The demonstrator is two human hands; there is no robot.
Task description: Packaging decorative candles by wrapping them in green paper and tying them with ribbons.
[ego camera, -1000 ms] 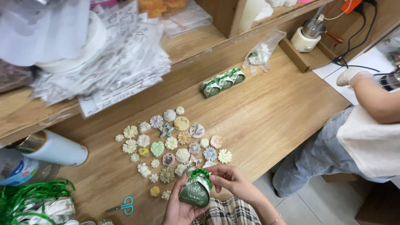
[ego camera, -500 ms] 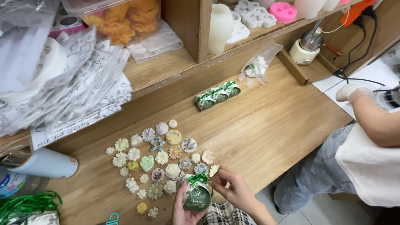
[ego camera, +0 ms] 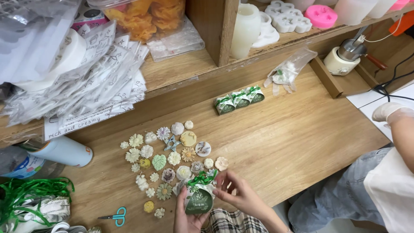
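Note:
My left hand [ego camera: 185,216] holds a small green pouch [ego camera: 199,198] tied with a green ribbon bow, just above the table's front edge. My right hand [ego camera: 237,193] touches the pouch's right side at the ribbon with its fingertips. Just behind the pouch lies a cluster of several small flower- and leaf-shaped wax pieces [ego camera: 172,157] in cream, green, yellow and grey on the wooden table [ego camera: 280,138].
Three tied green pouches [ego camera: 239,99] stand in a row near the shelf. Small blue scissors [ego camera: 114,216] and green ribbon [ego camera: 30,194] lie at left. A shelf [ego camera: 181,69] holds plastic bags, a candle and moulds. Another person's gloved hand [ego camera: 390,113] and knee are at right.
The view has tilted up, showing more of the shelf. My hands stay at the pouch, fingers shifting slightly at its ribbon.

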